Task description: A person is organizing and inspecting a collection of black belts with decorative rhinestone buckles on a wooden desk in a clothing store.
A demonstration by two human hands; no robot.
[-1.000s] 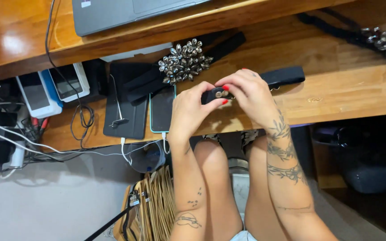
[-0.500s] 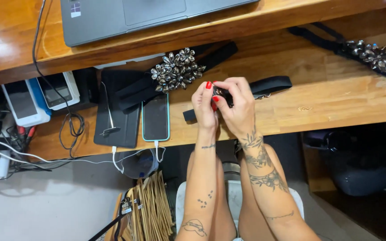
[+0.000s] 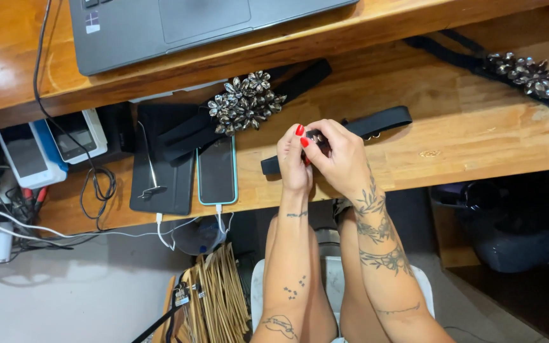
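Note:
A black fabric belt (image 3: 376, 122) lies across the lower wooden shelf, and both my hands grip its middle. My left hand (image 3: 292, 162) pinches it from the left with red-nailed fingers. My right hand (image 3: 341, 155) closes over it from the right, hiding the part between the fingers. A second black belt with a cluster of grey crystal flowers (image 3: 244, 105) lies just up and left of my hands. A third jewelled belt (image 3: 528, 75) rests at the far right of the shelf.
A phone (image 3: 216, 171) on a cable and a dark tablet (image 3: 160, 162) with a stylus lie left of my hands. A grey laptop (image 3: 179, 25) sits on the upper desk. Devices and cables crowd the left; wooden hangers (image 3: 214, 292) stand below.
The view has shifted, so the shelf and belts sit further right and lower. My hands stay closed on the black belt and have drawn closer together over its middle.

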